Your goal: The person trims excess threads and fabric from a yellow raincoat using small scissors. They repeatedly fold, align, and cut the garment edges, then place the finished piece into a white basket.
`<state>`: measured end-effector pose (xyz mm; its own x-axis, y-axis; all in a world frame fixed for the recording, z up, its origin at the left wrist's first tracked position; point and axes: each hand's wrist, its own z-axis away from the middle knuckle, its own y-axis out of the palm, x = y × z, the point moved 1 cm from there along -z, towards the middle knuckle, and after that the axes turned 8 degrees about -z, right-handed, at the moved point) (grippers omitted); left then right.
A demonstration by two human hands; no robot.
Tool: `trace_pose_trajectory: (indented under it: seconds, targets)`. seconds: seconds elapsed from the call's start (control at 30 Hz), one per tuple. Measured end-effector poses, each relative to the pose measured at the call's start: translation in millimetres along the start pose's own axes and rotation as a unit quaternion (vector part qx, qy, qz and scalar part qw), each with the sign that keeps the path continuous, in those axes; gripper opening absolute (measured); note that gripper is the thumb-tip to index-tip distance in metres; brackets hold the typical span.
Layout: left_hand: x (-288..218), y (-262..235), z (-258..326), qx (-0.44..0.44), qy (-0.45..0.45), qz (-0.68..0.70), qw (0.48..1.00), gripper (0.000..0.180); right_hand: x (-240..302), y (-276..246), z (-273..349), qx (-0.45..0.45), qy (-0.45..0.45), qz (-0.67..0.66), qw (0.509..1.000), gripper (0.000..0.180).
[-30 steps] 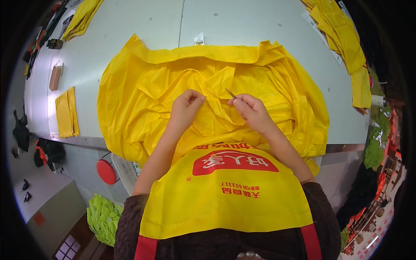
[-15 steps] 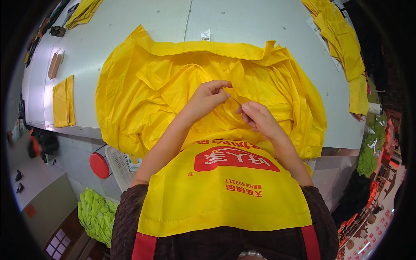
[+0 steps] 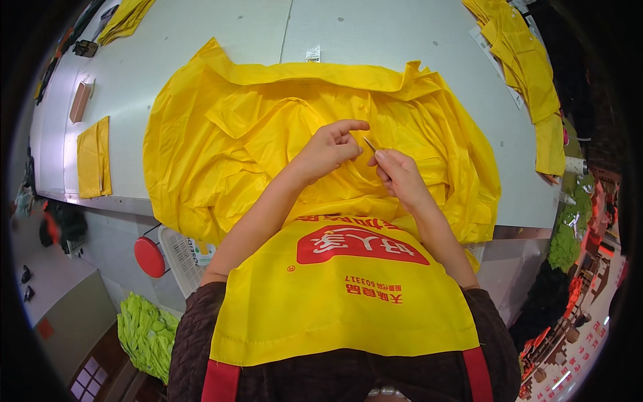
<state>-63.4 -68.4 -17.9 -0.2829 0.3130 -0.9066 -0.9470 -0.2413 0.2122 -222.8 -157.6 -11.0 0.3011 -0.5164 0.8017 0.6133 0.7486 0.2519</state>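
My right hand (image 3: pixel 398 175) is closed on a thin, pointed metal tool (image 3: pixel 370 143), perhaps tweezers; most of it is hidden in the fingers. Its tip points up and left toward my left hand (image 3: pixel 335 147). That hand has the index finger stretched out to the right, while the thumb and other fingers are curled together. Whatever may be pinched there is too small to make out. Both hands are above a large crumpled yellow fabric piece (image 3: pixel 221 154) spread on the pale table. A yellow apron (image 3: pixel 268 308) with red straps covers my front.
On the pale table (image 3: pixel 375 33) lie a folded yellow cloth (image 3: pixel 94 157), a small brown box (image 3: pixel 80 102) and more yellow fabric (image 3: pixel 529 74) along the right edge. A red stool (image 3: pixel 149 257), a white basket (image 3: pixel 181 258) and bright green fabric (image 3: pixel 144 335) are below left.
The tool's tip has come away from my left fingers and now shows more fully. My left hand has shifted slightly right, with its index finger straighter.
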Motion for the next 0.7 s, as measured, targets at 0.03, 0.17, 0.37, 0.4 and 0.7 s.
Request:
trace_pose_trajectory:
  seconds: [0.03,0.17,0.37,0.4,0.7]
  targets:
    - [2.2,0.4,-2.0,0.008,0.005,-0.002,1.0,0.046,1.0,-0.6,0.2,-0.003,-0.007,0.013,1.0,0.028]
    - [7.5,0.9,-3.9,0.014,0.004,-0.014,1.0,0.046,18.8,-11.1,4.3,-0.048,-0.054,-0.002,0.997,0.025]
    - [-12.1,-18.8,56.4,-0.017,-0.013,-0.082,0.996,0.035,24.0,-66.0,-27.1,-0.258,-0.285,0.147,0.911,0.014]
    - [-12.8,-29.7,77.0,-0.009,-0.027,-0.1,0.995,0.033,25.2,-76.9,-30.3,-0.293,-0.293,0.167,0.895,0.015]
    - [98.7,-123.2,305.4,0.159,-0.394,-0.614,0.665,0.024,0.6,-127.2,-71.5,-0.296,-0.213,0.188,0.912,0.017]
